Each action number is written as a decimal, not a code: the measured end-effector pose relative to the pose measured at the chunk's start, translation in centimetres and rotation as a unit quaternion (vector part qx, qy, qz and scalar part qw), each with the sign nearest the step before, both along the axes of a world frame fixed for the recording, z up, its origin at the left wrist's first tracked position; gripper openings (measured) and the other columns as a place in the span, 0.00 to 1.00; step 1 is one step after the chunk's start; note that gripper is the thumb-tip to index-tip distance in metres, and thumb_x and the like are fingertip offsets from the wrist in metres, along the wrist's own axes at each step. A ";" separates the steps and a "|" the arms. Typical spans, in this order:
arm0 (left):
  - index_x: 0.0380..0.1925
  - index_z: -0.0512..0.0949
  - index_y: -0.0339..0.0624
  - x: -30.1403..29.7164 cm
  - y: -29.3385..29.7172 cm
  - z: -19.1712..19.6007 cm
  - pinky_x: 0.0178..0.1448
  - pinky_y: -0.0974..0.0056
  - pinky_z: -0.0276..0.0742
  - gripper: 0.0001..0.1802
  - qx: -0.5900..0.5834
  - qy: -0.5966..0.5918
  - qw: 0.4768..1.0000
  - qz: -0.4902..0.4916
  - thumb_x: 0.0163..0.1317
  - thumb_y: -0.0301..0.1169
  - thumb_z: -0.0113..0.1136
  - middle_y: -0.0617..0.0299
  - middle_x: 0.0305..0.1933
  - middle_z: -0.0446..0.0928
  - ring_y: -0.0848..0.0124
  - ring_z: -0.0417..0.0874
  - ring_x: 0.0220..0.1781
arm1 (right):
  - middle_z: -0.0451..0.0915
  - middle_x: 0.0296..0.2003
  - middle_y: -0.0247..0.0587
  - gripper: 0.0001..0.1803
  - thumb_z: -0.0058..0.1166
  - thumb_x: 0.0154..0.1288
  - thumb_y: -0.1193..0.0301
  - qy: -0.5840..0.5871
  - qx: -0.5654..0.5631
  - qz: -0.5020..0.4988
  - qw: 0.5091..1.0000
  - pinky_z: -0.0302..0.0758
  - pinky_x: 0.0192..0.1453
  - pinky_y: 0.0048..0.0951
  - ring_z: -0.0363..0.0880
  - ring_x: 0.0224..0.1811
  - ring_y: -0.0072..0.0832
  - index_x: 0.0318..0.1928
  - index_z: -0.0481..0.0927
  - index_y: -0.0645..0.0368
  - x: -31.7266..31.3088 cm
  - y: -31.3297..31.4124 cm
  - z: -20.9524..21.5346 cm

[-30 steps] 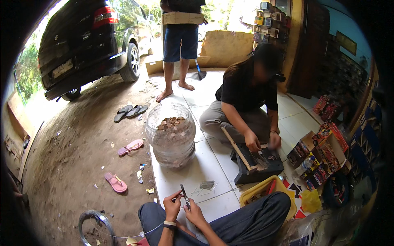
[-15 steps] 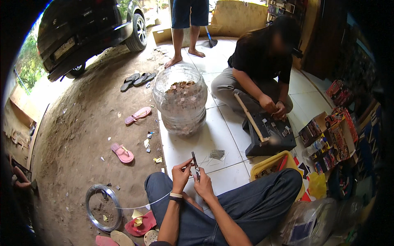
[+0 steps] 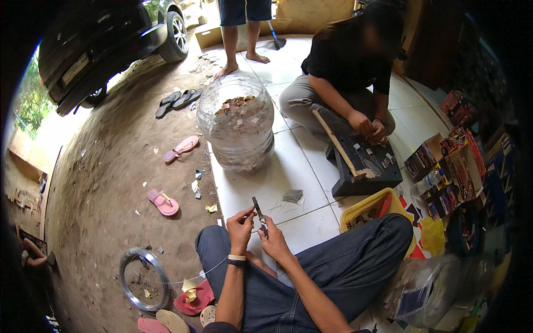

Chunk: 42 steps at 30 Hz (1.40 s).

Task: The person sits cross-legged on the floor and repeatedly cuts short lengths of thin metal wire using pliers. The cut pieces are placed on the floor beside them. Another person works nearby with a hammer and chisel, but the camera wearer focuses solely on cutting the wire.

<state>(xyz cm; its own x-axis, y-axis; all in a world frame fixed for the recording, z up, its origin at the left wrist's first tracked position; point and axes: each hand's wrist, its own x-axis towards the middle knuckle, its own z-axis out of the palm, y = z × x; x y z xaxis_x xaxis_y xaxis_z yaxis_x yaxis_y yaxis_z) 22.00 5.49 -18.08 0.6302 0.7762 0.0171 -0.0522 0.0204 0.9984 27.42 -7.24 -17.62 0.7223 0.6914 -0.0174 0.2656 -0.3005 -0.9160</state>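
Gripped the slim dark tool by its lower end in the right hand, slanted lengthwise up and leftward; bunched the left hand just left of it (could not tell around what)

Wearer's own clothing, as we see it from above. Jeans: dark blue denim, slightly faded over the thighs, a stitched seam visible near the lap, wrinkles across both legs. Left wrist: two narrow bands worn side by side, a pale cream wristband nearer the hand, a black wristband just behind it. Left hand and right hand bare; forearms bare too. At the lower edge we catch dark, near-black sleeve cloth by the left arm, mostly cut off.
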 end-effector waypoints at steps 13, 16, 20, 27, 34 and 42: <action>0.50 0.87 0.36 0.2 -0.1 -0.2 0.29 0.75 0.71 0.14 0.012 0.001 1.000 0.000 0.66 0.17 0.62 0.63 0.34 0.86 0.82 0.75 0.25 | 0.85 0.34 0.60 0.17 0.62 0.62 0.64 0.012 -0.158 -0.053 0.986 0.78 0.48 0.56 0.84 0.41 0.62 0.44 0.77 0.65 -0.3 0.2 0.5; 0.51 0.87 0.36 0.2 -0.1 -0.2 0.29 0.75 0.71 0.15 0.018 0.001 1.000 -0.005 0.66 0.16 0.61 0.63 0.35 0.86 0.82 0.76 0.26 | 0.84 0.39 0.65 0.20 0.63 0.62 0.62 0.031 -0.134 -0.045 0.989 0.77 0.52 0.57 0.82 0.45 0.64 0.42 0.78 0.68 -0.2 0.1 -0.5; 0.51 0.87 0.36 0.4 -0.2 -0.2 0.29 0.75 0.71 0.15 0.018 -0.007 1.000 -0.013 0.66 0.16 0.61 0.63 0.35 0.86 0.82 0.76 0.26 | 0.84 0.38 0.64 0.18 0.63 0.62 0.63 -0.003 -0.150 -0.050 0.987 0.77 0.53 0.56 0.82 0.45 0.63 0.41 0.78 0.67 0.0 0.3 -1.5; 0.51 0.86 0.35 0.5 -0.2 0.1 0.29 0.74 0.73 0.15 0.054 0.065 0.996 0.019 0.65 0.17 0.61 0.61 0.36 0.87 0.81 0.77 0.24 | 0.84 0.37 0.64 0.18 0.61 0.65 0.64 -0.021 -0.156 -0.104 0.982 0.78 0.49 0.57 0.83 0.42 0.66 0.44 0.76 0.69 -0.8 1.0 -0.4; 0.52 0.85 0.32 0.0 -0.1 0.5 0.29 0.73 0.77 0.15 0.042 0.062 0.997 0.033 0.66 0.19 0.59 0.55 0.37 0.88 0.78 0.80 0.25 | 0.84 0.37 0.63 0.20 0.59 0.70 0.63 -0.009 -0.107 -0.156 0.982 0.77 0.49 0.57 0.82 0.44 0.64 0.49 0.73 0.69 0.1 0.9 -1.1; 0.51 0.85 0.30 0.0 0.1 0.9 0.31 0.72 0.78 0.14 0.034 0.036 0.997 0.054 0.67 0.20 0.61 0.54 0.37 0.88 0.75 0.84 0.27 | 0.83 0.42 0.63 0.21 0.57 0.72 0.64 0.117 -0.056 0.008 0.992 0.77 0.49 0.50 0.83 0.47 0.59 0.58 0.72 0.65 -0.1 0.3 0.0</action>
<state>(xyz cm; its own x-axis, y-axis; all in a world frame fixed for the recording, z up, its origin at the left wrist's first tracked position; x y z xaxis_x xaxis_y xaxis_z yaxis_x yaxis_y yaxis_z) 22.02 5.54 -17.13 0.5451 0.8379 0.0297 0.0215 -0.0494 0.9985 27.28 -6.97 -17.64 0.6781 0.6874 -0.2601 0.0555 -0.4008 -0.9145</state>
